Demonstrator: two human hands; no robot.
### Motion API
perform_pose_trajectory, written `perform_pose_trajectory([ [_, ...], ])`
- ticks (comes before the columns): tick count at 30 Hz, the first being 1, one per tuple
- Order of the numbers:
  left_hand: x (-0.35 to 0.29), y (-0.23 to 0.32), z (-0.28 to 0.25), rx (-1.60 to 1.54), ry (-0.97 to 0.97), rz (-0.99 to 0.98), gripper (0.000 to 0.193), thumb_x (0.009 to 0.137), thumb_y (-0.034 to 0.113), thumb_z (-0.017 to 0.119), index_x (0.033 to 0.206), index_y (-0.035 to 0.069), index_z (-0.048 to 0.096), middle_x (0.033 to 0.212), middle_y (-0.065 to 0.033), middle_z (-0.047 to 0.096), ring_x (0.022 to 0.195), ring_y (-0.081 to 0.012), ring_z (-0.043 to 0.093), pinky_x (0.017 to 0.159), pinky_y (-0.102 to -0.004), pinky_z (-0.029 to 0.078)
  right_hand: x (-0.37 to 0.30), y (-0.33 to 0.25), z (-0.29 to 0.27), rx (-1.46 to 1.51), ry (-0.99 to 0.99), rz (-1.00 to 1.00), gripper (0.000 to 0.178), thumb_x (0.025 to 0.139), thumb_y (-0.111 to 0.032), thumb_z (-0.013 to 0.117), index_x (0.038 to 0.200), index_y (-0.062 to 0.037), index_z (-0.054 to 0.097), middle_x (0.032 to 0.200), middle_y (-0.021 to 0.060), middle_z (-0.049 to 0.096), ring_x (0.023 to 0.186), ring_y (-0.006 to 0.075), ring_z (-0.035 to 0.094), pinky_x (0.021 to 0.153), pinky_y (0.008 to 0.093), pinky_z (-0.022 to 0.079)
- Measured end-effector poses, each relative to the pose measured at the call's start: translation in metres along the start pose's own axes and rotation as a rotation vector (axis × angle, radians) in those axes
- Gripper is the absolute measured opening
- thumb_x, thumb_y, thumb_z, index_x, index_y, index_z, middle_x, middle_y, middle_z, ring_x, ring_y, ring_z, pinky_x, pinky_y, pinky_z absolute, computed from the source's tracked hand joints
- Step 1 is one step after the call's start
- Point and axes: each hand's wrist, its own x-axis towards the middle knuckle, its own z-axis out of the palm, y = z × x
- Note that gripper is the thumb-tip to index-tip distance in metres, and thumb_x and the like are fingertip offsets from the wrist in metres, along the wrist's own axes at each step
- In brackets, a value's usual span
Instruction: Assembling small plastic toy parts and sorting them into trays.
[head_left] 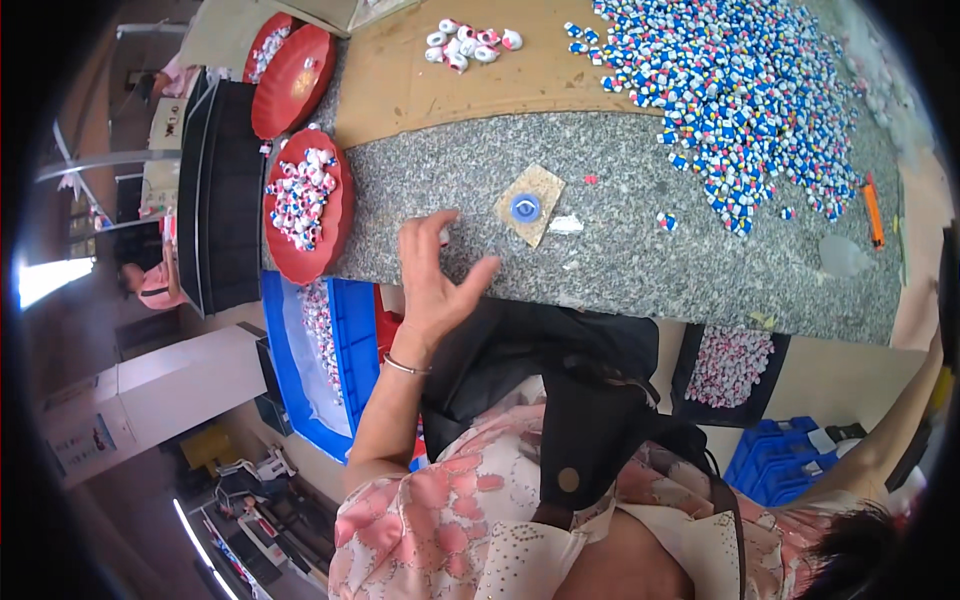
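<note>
My left hand (432, 285) is over the near edge of the speckled stone worktop, thumb stretched well apart from the bent fingers. Close under its fingertips a small whitish piece (444, 237) shows; whether the fingers touch it I cannot tell. To the right of this hand lies a tan square pad (541, 187), turned cornerwise, with a round blue piece (525, 208) on its middle. My right forearm (890, 435) reaches out to the right rim, and its hand is lost beyond the picture's edge.
Red scalloped bowls (343, 225) stand at left, one full of small white-and-pink pieces. A big heap of blue-and-white pieces (745, 110) covers the back right. An orange cutter (874, 212) lies beside it. Below are a blue crate (350, 350) and a black tray (690, 375).
</note>
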Motion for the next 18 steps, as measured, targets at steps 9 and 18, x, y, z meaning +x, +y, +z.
perform_pose_trajectory([
  [9,0.014,-0.019,0.014,0.187,-0.028,0.223,0.051,0.07,0.028,0.078,0.112,0.008,0.057,0.089,-0.0094,0.051,0.089,-0.031,0.049,0.094,-0.0487,0.034,-0.294,0.004,0.093,0.277,-0.379,0.032,0.037,0.092,-0.01,0.057,0.126,0.0026,0.049,0.125,0.0108,0.052,0.115,0.0201,0.051,0.103,0.0334,0.037],
  [18,0.045,-0.039,0.015,0.113,-0.058,0.334,0.032,0.073,0.024,0.076,0.099,0.01,0.064,0.091,-0.008,0.055,0.093,-0.0286,0.052,0.096,-0.0477,0.034,-0.476,-0.031,0.344,0.286,-0.813,-0.011,0.016,0.087,0.0,0.055,0.102,-0.0022,0.057,0.102,0.003,0.05,0.097,0.0129,0.05,0.087,0.0272,0.039],
])
